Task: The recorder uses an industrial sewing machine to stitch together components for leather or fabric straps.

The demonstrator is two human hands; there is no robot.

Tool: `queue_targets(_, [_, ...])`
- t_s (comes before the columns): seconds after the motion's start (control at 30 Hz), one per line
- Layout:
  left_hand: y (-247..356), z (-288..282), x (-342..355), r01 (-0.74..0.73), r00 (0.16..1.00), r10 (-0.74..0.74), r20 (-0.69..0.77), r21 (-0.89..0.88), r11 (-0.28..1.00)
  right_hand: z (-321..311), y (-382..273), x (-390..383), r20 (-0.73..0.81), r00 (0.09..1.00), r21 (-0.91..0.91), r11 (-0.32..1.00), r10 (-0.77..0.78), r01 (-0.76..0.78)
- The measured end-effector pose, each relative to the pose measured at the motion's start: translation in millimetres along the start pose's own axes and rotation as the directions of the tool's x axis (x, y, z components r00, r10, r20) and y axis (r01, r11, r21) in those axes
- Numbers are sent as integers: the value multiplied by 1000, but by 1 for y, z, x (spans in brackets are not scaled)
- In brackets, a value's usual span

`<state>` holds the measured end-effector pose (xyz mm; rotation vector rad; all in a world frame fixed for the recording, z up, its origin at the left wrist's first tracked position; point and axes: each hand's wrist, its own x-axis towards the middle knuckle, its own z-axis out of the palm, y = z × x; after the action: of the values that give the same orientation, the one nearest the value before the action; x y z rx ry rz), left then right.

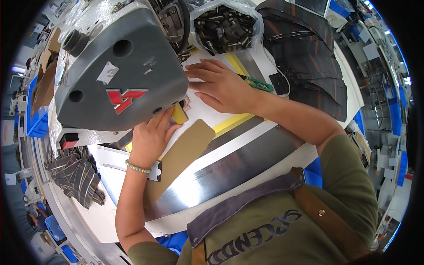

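Note:
The grey head of a sewing machine (132, 75) stands in front of me on the left. My left hand (152, 132) reaches under its lower edge, fingers stretched out and thumb apart, the fingertips partly hidden. Beside that thumb is a yellow block (180, 114). My right hand (221, 86) lies over the white work surface with its fingers extended, their tips close to the machine head. Green-handled thread snips (258, 84) stick out from behind this hand; whether it grips them I cannot tell. The needle area and any piece being sewn are hidden.
A clear plastic bag (225, 28) of dark small parts sits at the back. Dark striped fabric pieces (313, 66) are layered at right, with more striped pieces (79, 176) at left. A brown strip (181, 154) lies across the metal plate (238, 152) before me.

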<state>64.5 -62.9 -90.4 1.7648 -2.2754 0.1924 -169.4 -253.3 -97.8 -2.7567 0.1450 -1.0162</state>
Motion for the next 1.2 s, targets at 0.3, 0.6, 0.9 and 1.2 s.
queue_targets(0.3, [30, -23, -4, 30, 998, -24, 59, -99, 995, -5, -11, -2, 24, 1000, 70, 997, 15, -16])
queue_targets(0.6, [11, -125, -69, 428, 872, -327, 363, -245, 870, -5, -7, -10, 47, 999, 122, 992, 26, -31])
queue_targets(0.9, [-19, -103, -110, 458, 870, -406, 280, -152, 876, -11, -9, -4, 71, 996, 202, 977, 47, -60])
queue_targets(1.2, [82, -95, -26, 201, 954, -232, -192, -168, 965, -57, -107, -6, 544, 818, 682, 468, 189, -562])
